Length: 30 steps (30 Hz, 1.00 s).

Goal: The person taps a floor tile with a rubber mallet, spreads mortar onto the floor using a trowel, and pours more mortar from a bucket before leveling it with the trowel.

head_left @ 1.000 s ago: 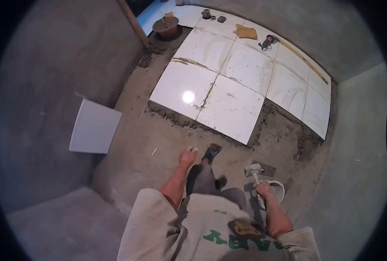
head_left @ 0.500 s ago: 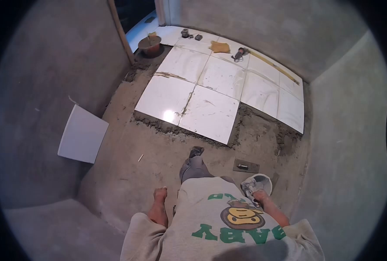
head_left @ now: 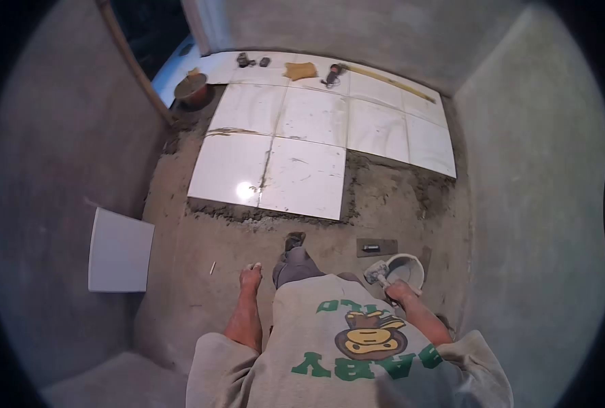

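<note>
My left hand [head_left: 251,275] hangs in front of my left side over the bare floor. Its fingers are loosely bent and slightly apart, with nothing visible in them. My right hand [head_left: 401,291] is closed round the handle of a mallet [head_left: 376,273] with a pale, mortar-smeared head. That head is at the left rim of a whitish bucket [head_left: 413,267], whose near side my hand partly hides. Just beyond the bucket a flat trowel [head_left: 386,247] lies on the floor, its handle upward.
White floor tiles [head_left: 302,175] cover the far floor, edged with rough mortar [head_left: 238,212]. A loose tile [head_left: 121,251] leans by the left wall. Near the doorway stands a mortar tub [head_left: 192,93]. A yellow cloth [head_left: 300,71], an angle grinder [head_left: 332,73] and a yellow level [head_left: 391,81] lie on the tiles.
The view has turned and shifted. My right hand has lifted the mallet head from inside the bucket to its left rim. My left hand has moved slightly forward.
</note>
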Tool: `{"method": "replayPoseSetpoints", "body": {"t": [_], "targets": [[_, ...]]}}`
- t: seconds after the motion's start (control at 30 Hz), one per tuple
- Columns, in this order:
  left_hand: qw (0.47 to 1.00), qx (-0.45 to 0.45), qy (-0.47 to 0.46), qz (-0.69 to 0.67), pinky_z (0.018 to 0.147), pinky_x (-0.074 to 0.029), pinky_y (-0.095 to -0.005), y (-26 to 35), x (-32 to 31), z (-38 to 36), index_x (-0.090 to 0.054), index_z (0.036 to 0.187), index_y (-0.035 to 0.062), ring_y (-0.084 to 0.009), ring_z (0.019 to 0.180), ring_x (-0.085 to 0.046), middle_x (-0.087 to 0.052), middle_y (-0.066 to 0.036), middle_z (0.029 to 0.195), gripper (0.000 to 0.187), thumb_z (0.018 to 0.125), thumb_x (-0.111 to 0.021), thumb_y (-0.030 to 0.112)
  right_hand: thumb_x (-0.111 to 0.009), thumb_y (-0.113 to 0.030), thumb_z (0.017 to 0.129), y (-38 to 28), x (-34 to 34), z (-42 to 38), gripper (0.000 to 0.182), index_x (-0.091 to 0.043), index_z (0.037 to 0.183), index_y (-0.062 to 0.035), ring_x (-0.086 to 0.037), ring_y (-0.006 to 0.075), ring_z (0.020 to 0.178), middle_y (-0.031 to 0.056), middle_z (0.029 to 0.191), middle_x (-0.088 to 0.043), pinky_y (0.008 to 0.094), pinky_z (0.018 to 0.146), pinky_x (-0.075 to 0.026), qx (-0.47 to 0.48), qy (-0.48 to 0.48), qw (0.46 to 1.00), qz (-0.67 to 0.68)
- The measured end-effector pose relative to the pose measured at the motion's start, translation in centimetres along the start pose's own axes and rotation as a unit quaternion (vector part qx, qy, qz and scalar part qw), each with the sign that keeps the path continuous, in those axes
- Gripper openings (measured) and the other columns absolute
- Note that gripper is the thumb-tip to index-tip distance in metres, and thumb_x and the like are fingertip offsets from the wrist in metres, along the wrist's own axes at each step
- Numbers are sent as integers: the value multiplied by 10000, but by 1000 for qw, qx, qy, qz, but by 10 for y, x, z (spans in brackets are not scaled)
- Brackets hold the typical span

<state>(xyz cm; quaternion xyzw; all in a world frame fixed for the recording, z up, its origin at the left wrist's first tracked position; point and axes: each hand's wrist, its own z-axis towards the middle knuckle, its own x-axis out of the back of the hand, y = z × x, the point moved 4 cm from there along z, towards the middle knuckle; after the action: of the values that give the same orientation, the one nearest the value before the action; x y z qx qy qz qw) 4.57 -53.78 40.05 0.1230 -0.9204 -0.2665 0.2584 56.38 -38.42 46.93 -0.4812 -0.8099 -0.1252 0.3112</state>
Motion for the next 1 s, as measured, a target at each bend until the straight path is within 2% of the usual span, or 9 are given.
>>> {"method": "replayPoseSetpoints", "body": {"t": [0.07, 0.17, 0.3, 0.43, 0.63, 0.67, 0.77, 0.83, 1.0], "targets": [[1000, 12, -20, 2, 889, -475, -402, 14, -5, -2, -649, 1119, 19, -330, 1047, -624, -662, -198, 1091, 457, 868, -563, 391, -631, -302, 805, -2, 11, -8, 366, -674, 986, 13, -690, 285, 833, 203, 906, -685, 396, 707, -543, -198, 29, 952, 231], [998, 14, -10, 68, 876, -482, -389, -9, -10, 19, -654, 1108, 12, -316, 1039, -632, -668, -200, 1072, 441, 873, -563, 374, -599, -298, 823, -50, 84, -52, 348, -665, 991, 0, -688, 276, 843, 185, 951, -687, 379, 729, -528, -266, 8, 897, 353], [991, 26, -45, 123, 908, -468, -389, 5, -7, 46, -659, 1108, 17, -320, 1061, -622, -662, -202, 1088, 445, 864, -562, 377, -611, -289, 839, -60, 91, -43, 317, -631, 973, -3, -604, 204, 517, 113, 747, -648, 368, 455, -486, -352, -22, 799, 487], [982, -44, -65, 173, 945, -449, -404, 29, -8, 132, -655, 1127, 26, -344, 1096, -599, -647, -207, 1120, 480, 847, -560, 404, -606, -262, 846, -61, 103, -22, 268, -616, 958, -19, -557, 201, 474, 85, 676, -607, 369, 406, -448, -347, -19, 790, 505], [932, -174, -76, 309, 926, -460, -407, 225, -28, 173, -648, 1121, 3, -363, 1081, -603, -652, -247, 1057, 496, 856, -533, 406, -607, -246, 854, -82, 146, 2, 240, -564, 979, -46, -489, 172, 432, 60, 624, -524, 336, 364, -388, -345, 53, 677, 647], [933, -157, -137, 295, 917, -465, -397, 312, -20, 101, -650, 1115, 6, -353, 1070, -613, -662, -239, 1036, 495, 858, -537, 414, -607, -249, 856, -91, 171, 0, 241, -560, 983, -50, -480, 166, 435, 51, 623, -509, 332, 364, -382, -327, 72, 694, 637], [920, -236, -164, 267, 927, -452, -406, 343, -67, 169, -657, 1091, -8, -361, 1068, -606, -660, -227, 1060, 456, 872, -541, 375, -609, -275, 854, -98, 200, 18, 250, -568, 963, -53, -507, 175, 472, 65, 649, -526, 337, 386, -403, -293, 128, 728, 607], [909, -285, -181, 244, 856, -486, -387, 362, -97, 196, -658, 1075, -22, -320, 959, -650, -678, -213, 1005, 443, 876, -555, 360, -584, -367, 825, -109, 235, 19, 410, -596, 1044, -20, -651, 365, 868, 215, 922, -652, 446, 752, -514, -293, 106, 778, 546], [925, -239, -241, 169, 711, -507, -343, 382, -137, 156, -662, 1046, -33, -230, 741, -645, -687, -172, 892, 407, 879, -576, 329, -581, -378, 840, -124, 253, 32, 393, -598, 1006, -23, -623, 390, 945, 217, 970, -651, 461, 832, -484, -294, 115, 820, 478]]}}
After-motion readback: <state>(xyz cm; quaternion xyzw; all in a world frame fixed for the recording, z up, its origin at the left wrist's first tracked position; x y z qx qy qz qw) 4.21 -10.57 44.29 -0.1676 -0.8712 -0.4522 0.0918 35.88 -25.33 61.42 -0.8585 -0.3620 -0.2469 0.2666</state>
